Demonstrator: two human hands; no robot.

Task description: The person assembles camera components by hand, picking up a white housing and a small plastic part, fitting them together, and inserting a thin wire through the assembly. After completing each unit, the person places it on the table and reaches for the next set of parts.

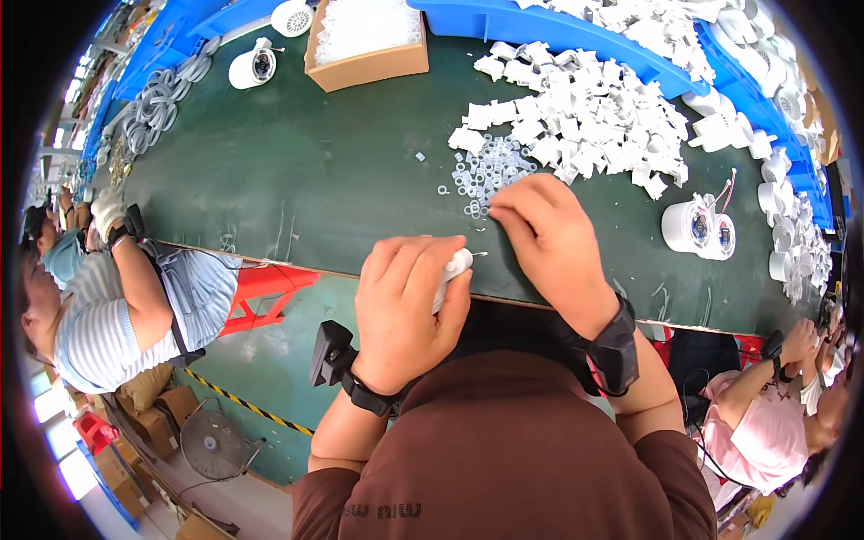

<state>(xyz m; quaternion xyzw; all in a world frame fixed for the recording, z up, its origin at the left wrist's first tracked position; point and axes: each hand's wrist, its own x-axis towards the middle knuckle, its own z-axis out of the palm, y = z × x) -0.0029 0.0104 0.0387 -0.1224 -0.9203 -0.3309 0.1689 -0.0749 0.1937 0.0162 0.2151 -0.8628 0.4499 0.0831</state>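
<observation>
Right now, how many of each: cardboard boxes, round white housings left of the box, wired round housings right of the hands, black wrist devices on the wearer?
Cardboard box: 1
Round white housings left of it: 2
Wired round housings: 2
Black wrist devices: 2
Total: 7

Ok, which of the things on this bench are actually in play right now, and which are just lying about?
In play:
- left hand, closed on a small white plastic part
- right hand, fingertips at the small clear rings
- pile of white plastic pieces just beyond the rings

Lying about:
- cardboard box
- white round housings
- blue bins
- grey cable coils
</observation>
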